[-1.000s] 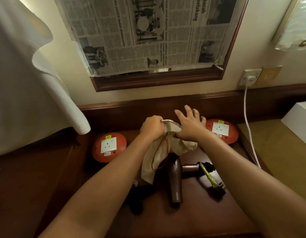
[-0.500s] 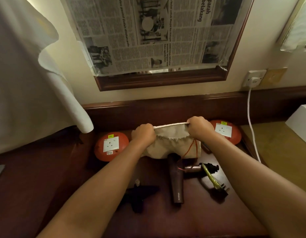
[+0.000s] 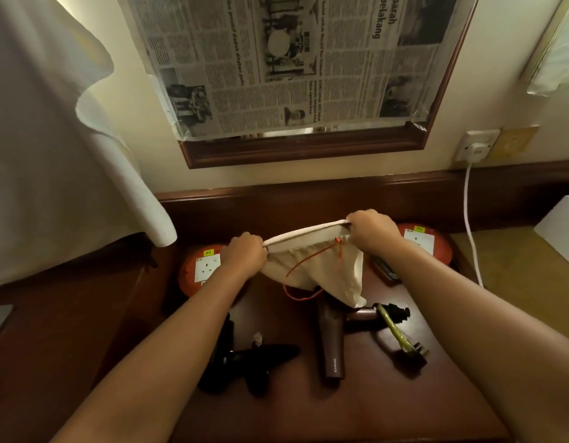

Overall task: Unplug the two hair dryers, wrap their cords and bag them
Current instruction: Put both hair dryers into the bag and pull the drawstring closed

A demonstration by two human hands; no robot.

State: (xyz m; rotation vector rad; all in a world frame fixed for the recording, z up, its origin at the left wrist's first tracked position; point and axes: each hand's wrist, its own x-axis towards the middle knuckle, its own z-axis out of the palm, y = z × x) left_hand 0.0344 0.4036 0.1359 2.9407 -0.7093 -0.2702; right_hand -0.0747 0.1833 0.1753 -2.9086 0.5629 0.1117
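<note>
A cream drawstring bag [image 3: 321, 270] with a red cord hangs in the air above the dark wooden table [image 3: 356, 410]. My left hand [image 3: 246, 252] grips the left end of its rim and my right hand [image 3: 372, 228] grips the right end, stretching the mouth wide. Below the bag lies a brown hair dryer [image 3: 332, 342], its cord bundled with a yellow-green tie [image 3: 393, 327] and its plug beside it. A black hair dryer [image 3: 254, 359] lies to the left, partly hidden under my left forearm.
Two orange socket units stand at the back, one on the left [image 3: 201, 271], one on the right [image 3: 426, 243]. A white cable [image 3: 470, 225] hangs from a wall socket [image 3: 476, 145]. White cloth [image 3: 53, 155] drapes on the left. A white box [image 3: 561, 231] sits at far right.
My hands went from bunching the bag together to pulling its rim apart. Now the mouth is stretched wider and the right end is raised higher.
</note>
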